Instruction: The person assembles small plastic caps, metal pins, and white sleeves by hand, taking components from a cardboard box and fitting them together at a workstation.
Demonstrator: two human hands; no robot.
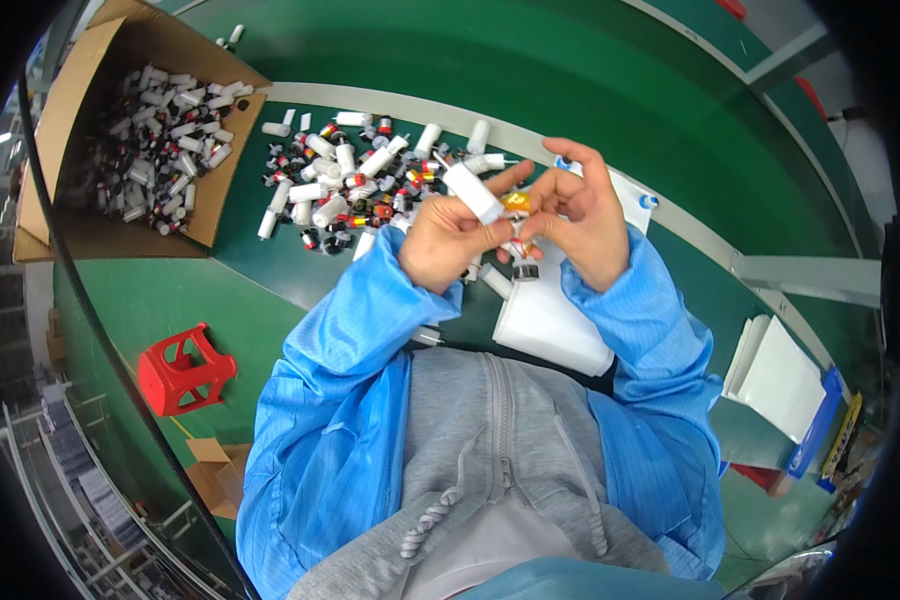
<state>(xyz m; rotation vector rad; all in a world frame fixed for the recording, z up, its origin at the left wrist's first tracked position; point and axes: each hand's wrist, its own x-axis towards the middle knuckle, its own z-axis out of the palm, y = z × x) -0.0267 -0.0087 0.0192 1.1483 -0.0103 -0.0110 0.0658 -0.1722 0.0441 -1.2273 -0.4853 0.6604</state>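
Note:
My left hand (pixel 440 238) grips a white plastic cylinder (pixel 473 193), tilted, between thumb and fingers. Close against it, my right hand (pixel 582 222) pinches with thumb and forefinger at a small bottle (pixel 523 252) with yellow and white parts and a black cap pointing down toward me. My fingers cover part of this bottle, so I cannot tell whether it touches the cylinder. Beyond my left hand spreads a loose pile of white cylinders and small dark-capped bottles (pixel 355 185) with red and yellow labels, on the green tabletop (pixel 260 275).
At the far left a tilted cardboard box (pixel 80 120) holds many similar pieces. White sheets (pixel 550 325) lie below my hands, with more paper (pixel 775 380) at the right beside a blue strip. A red stool (pixel 185 370) stands on the floor at the left.

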